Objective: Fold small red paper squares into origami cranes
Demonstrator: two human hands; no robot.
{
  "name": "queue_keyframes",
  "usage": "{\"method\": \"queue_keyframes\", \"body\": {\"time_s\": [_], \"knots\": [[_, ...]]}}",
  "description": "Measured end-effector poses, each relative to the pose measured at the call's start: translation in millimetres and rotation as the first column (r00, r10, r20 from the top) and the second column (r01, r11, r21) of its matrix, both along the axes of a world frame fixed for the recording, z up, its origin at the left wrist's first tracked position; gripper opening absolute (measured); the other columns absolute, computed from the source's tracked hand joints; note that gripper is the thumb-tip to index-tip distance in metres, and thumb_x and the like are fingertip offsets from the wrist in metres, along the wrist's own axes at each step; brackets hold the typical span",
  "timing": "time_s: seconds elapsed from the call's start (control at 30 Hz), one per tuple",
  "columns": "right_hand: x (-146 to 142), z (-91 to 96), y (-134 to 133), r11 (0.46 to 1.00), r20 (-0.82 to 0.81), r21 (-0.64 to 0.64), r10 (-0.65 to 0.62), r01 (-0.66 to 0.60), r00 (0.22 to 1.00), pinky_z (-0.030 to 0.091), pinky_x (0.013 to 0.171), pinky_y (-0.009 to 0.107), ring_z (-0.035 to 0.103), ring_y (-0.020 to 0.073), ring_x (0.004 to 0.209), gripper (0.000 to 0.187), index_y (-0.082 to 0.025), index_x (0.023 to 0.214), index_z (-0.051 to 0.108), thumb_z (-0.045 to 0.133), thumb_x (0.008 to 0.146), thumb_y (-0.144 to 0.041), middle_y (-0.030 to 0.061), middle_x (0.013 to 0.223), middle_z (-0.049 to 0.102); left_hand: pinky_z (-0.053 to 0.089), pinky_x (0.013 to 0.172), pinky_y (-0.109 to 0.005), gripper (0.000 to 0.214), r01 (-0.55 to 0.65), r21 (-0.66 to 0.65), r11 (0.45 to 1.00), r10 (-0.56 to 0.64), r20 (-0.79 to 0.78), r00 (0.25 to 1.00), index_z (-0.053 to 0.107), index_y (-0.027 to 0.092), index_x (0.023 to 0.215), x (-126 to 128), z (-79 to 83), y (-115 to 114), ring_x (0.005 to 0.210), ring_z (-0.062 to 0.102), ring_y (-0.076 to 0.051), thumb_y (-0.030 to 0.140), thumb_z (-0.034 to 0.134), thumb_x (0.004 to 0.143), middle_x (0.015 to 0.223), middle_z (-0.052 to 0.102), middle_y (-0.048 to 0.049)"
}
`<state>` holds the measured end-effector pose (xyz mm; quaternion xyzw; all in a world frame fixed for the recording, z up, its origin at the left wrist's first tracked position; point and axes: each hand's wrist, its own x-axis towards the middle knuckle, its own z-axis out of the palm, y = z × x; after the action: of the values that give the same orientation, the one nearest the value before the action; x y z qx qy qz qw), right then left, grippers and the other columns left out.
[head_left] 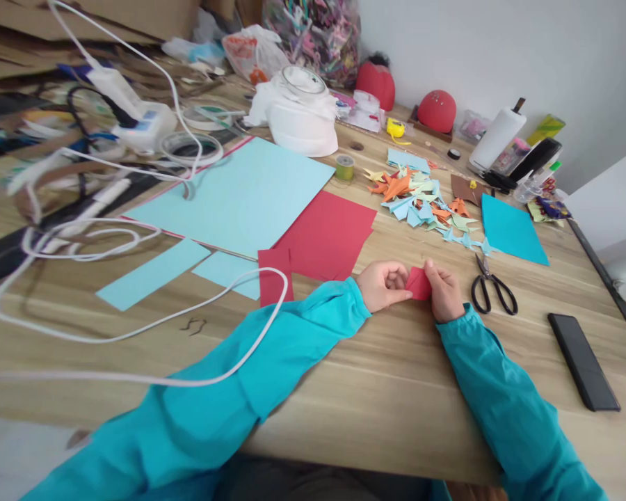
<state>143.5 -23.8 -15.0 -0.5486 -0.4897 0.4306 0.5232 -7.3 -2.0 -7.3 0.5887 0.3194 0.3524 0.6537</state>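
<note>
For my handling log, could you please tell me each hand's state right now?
Left hand: closed, holding one side of the small red paper.
Right hand: closed, pinching its other side.

folded paper [418,284]: red | sleeves [297,341]: teal | large sheet [240,195]: pale blue | scissor handles [474,296]: black | tabletop [375,396]: wood-grained

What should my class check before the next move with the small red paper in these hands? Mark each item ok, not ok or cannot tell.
1. Small red paper held on both sides: ok, left hand and right hand pinch it.
2. Its edges aligned: cannot tell, too small.
3. Scissors apart from the right hand: ok.
4. Left sleeve unobstructed in view: not ok, white cable crosses in front; contact unclear.
5. Smartphone apart from both hands: ok.
</note>
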Motion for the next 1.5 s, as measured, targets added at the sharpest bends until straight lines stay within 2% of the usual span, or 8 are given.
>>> {"method": "queue_keyframes", "body": {"time_s": [0.17,0.33,0.47,0.63,0.73,0.93,1.1,1.5], "knots": [[-1.1,-2.4,3.9,0.991,-0.111,-0.019,-0.135,0.134,0.985,0.038,0.042,0.023,0.047,0.0104,0.045,0.040,-0.018,0.069,0.058,0.052,0.074,-0.058,-0.0023,0.054,0.054,0.029,0.038,-0.019,0.018,-0.229,0.028,0.973,0.229,-0.002,0.973,0.058,0.013,0.074,0.9,-2.7,1.6,0.037,0.037,-0.004,0.023,0.066,0.062,0.050,0.049,0.0049],[-1.9,0.7,5.0,0.993,-0.163,0.044,-0.099,0.107,0.982,0.039,0.041,0.021,0.052,0.0110,0.053,0.034,-0.020,0.086,0.061,0.054,0.076,-0.052,0.0000,0.067,0.059,0.032,0.043,-0.020,0.011,-0.426,0.351,0.834,0.441,0.042,0.897,0.062,0.014,0.074,-3.6,-5.5,4.9,0.046,0.039,-0.005,0.022,0.062,0.067,0.065,0.051,0.0003],[-2.7,3.3,1.2,1.000,-0.111,0.022,-0.006,0.009,0.994,0.037,0.041,0.022,0.048,0.0099,0.046,0.033,-0.021,0.092,0.061,0.054,0.077,-0.049,-0.0005,0.064,0.060,0.034,0.046,-0.021,0.012,-0.349,0.570,0.744,0.434,-0.015,0.901,0.068,0.017,0.079,-6.4,-7.4,3.5,0.049,0.040,-0.006,0.022,0.060,0.072,0.070,0.050,-0.0012],[-0.6,3.7,-0.5,0.997,-0.157,-0.061,-0.054,0.045,0.986,0.039,0.042,0.023,0.052,0.0121,0.050,0.027,-0.019,0.084,0.062,0.056,0.075,-0.043,0.0014,0.067,0.061,0.037,0.048,-0.021,0.010,-0.194,0.642,0.742,0.304,-0.064,0.951,0.070,0.019,0.077,-5.7,-9.4,-0.5,0.054,0.044,-0.007,0.023,0.062,0.071,0.073,0.050,-0.0019],[-0.1,3.0,0.2,0.998,-0.185,-0.053,-0.043,0.034,0.982,0.040,0.044,0.022,0.053,0.0119,0.052,0.019,-0.019,0.083,0.062,0.063,0.067,-0.030,-0.0001,0.068,0.062,0.037,0.046,-0.021,0.012,-0.185,0.612,0.769,0.273,-0.054,0.960,0.068,0.018,0.077,-4.7,-8.2,-1.3,0.049,0.041,-0.005,0.025,0.065,0.069,0.078,0.051,-0.0021],[-3.5,3.8,-0.2,0.999,-0.125,-0.016,0.042,-0.044,0.991,0.037,0.043,0.022,0.049,0.0096,0.046,0.038,-0.023,0.100,0.055,0.067,0.064,-0.030,-0.0039,0.064,0.062,0.042,0.051,-0.021,0.026,-0.397,0.316,0.862,0.426,-0.028,0.904,0.060,0.014,0.086,-3.0,-5.4,6.9,0.053,0.046,-0.006,0.027,0.067,0.065,0.082,0.055,-0.0029],[-5.1,4.5,-2.6,0.985,-0.044,-0.007,0.171,-0.171,0.984,0.043,0.052,0.024,0.055,0.0112,0.055,0.032,-0.021,0.089,0.055,0.070,0.064,-0.034,-0.0026,0.067,0.065,0.042,0.054,-0.021,0.028,-0.279,0.167,0.946,0.292,-0.056,0.955,0.060,0.013,0.092,-2.7,-4.9,8.5,0.055,0.048,-0.008,0.020,0.063,0.065,0.066,0.055,0.0012],[-1.9,1.6,0.7,0.993,-0.046,-0.025,0.112,-0.113,0.993,0.041,0.045,0.021,0.055,0.0096,0.049,0.031,-0.017,0.093,0.060,0.068,0.068,-0.034,-0.0019,0.062,0.065,0.044,0.061,-0.022,0.027,-0.420,0.162,0.893,0.415,0.062,0.908,0.058,0.013,0.093,-1.6,-5.8,8.7,0.061,0.051,-0.009,0.016,0.060,0.066,0.073,0.056,-0.0004]]}}
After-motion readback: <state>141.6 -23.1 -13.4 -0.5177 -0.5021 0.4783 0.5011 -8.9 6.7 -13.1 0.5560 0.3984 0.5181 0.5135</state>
